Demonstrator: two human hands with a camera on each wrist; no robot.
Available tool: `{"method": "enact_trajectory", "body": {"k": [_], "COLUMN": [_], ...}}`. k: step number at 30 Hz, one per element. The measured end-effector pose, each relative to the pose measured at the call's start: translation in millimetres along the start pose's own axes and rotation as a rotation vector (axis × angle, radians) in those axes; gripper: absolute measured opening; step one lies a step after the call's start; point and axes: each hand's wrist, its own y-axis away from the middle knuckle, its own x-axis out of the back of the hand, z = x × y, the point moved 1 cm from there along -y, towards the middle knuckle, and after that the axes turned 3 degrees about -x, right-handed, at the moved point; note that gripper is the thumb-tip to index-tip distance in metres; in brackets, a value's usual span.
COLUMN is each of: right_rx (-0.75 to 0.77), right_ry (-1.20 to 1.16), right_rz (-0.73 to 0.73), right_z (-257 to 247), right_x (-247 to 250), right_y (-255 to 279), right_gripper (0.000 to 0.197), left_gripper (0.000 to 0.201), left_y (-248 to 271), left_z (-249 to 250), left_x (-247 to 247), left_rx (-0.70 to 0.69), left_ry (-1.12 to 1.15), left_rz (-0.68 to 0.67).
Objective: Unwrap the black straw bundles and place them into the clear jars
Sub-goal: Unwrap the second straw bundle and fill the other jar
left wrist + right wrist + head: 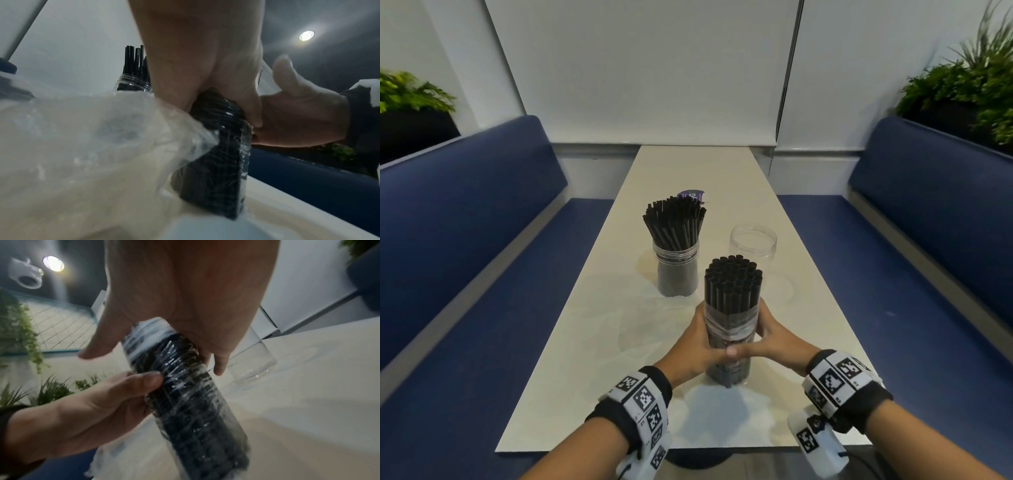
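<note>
My left hand [697, 346] and right hand [777, 337] grip the half-wrapped straw bundle [731, 298], upright on the bench [585, 359], fingers curled round it.

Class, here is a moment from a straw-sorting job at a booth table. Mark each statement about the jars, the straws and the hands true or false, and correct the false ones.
1. Both hands hold the wrapped straw bundle. True: the left hand and right hand grip it.
2. Both jars already hold straws. False: the left jar is full, the right jar is empty.
3. The bundle lies flat on the table. False: it stands upright.
4. Plastic wrap covers the bundle's lower part. True.
5. The bundle stands inside the empty jar. False: it is nearer the person, outside it.
</note>
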Motion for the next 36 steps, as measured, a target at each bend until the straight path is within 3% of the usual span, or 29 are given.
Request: {"method": "enact_trajectory", "body": {"k": [3,8,11,14,17,20,23,29,36], "right_rx": [-0.014,-0.017,-0.091,-0.179,-0.182,-0.159,-0.177,-0.203,-0.272], "right_ry": [0.014,0.061,0.008,-0.071,-0.08,-0.048,-0.03,0.056,0.042], "right_rz": [0.105,0.337,0.481,0.539,0.524,0.377,0.226,0.337,0.324], "right_z": [9.2,-19.3,-43.5,-65.2,-86.5,-105.2,-114.4,-123.1,-119.9], "right_x": [-3.7,9.0,30.3,50.0,68.5,85.7,99.6,115.3,115.2], "right_y": [-1.7,-9.4,-23.2,-33.7,-42.1,-50.0,-55.6,-63.7,-81.5], "right_gripper": [0.093,0.09,0.072,0.058,0.055,0.066,0.06,0.077,0.081], "left_gripper": [0.082,0.09,0.095,0.088,0.092,0.08,0.065,0.058,0.066], "left_y": [-2.1,-12.6,-14.6,-11.0,-21.5,-42.5,-65.8,-113.7,-146.2], "left_z": [-3.2,27.3,48.0,74.5,99.8,120.2,139.0,162.5,162.9], "left_x": [2.0,13.0,19.2,20.8,22.1,25.8,35.5,52.0,54.6], "left_rx": [0.024,-0.003,-0.026,-0.109,-0.234,-0.323,-0.253,-0.156,-0.045], "left_ry": [-0.032,-0.011,0.076,0.056,-0.075,-0.174,-0.144,-0.012,0.043], "left_rz": [-0.037,-0.07,-0.045,-0.149,-0.19,-0.071,0.047,0.046,0.202]}}
